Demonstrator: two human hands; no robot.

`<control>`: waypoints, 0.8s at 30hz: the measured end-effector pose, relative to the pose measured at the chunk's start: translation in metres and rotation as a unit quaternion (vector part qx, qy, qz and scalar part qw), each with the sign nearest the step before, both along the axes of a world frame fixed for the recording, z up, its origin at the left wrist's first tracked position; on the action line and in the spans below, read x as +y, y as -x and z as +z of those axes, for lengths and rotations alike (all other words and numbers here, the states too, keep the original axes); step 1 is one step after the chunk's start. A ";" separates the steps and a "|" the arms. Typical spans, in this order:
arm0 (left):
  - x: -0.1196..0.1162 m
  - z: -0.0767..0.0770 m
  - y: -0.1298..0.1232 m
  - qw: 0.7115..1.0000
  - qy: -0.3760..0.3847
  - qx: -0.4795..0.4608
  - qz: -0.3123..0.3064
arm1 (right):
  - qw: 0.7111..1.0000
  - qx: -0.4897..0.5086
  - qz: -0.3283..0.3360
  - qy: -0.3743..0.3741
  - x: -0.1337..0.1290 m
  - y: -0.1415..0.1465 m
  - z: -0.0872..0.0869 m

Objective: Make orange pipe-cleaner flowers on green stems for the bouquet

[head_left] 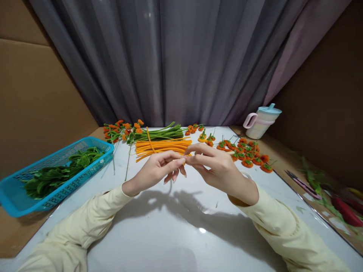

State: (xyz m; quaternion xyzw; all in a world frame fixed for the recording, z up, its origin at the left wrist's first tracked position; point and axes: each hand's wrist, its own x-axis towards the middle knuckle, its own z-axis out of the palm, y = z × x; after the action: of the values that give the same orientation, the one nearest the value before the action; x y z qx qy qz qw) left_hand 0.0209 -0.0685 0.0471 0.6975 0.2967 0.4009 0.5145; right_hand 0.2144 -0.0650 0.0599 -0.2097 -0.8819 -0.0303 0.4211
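My left hand (160, 168) and my right hand (214, 164) meet at the fingertips over the middle of the white table (141, 234). Both hands have their fingers pinched together; a tiny yellow-orange bit shows between the tips, too small to name. Just behind them lies a bundle of orange stems (161, 146), with one stem crossing over it. Green stems (161, 133) are bundled further back. To the right of my right hand are many small orange flower heads with green bases (249, 153).
At the left, a blue basket (76, 181) holds green leafy pieces (53, 179). More orange flowers (124, 130) lie back left. A cup (259, 124) with a pink handle stands back right. Pink-handled pliers (303, 185) and red-handled tools (347, 211) rest at the right edge.
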 end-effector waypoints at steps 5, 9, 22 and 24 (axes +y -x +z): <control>-0.003 -0.001 -0.001 0.993 -0.101 0.050 0.038 | 1.000 -0.023 0.005 0.003 0.000 -0.004 0.002; -0.004 -0.005 0.000 0.982 -0.176 0.049 0.048 | 0.999 -0.034 0.022 0.009 -0.003 -0.005 0.006; -0.003 -0.003 0.000 0.966 -0.225 0.089 0.089 | 1.000 -0.002 0.019 0.013 -0.001 0.002 0.001; -0.003 -0.002 0.000 0.972 -0.198 0.086 0.089 | 1.000 0.009 0.022 0.009 -0.001 0.002 0.001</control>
State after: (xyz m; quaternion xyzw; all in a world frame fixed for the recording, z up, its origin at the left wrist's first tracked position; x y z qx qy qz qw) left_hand 0.0208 -0.0716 0.0450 0.7882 0.3156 0.4346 0.3003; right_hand 0.2120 -0.0664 0.0612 -0.1941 -0.8826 -0.0115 0.4281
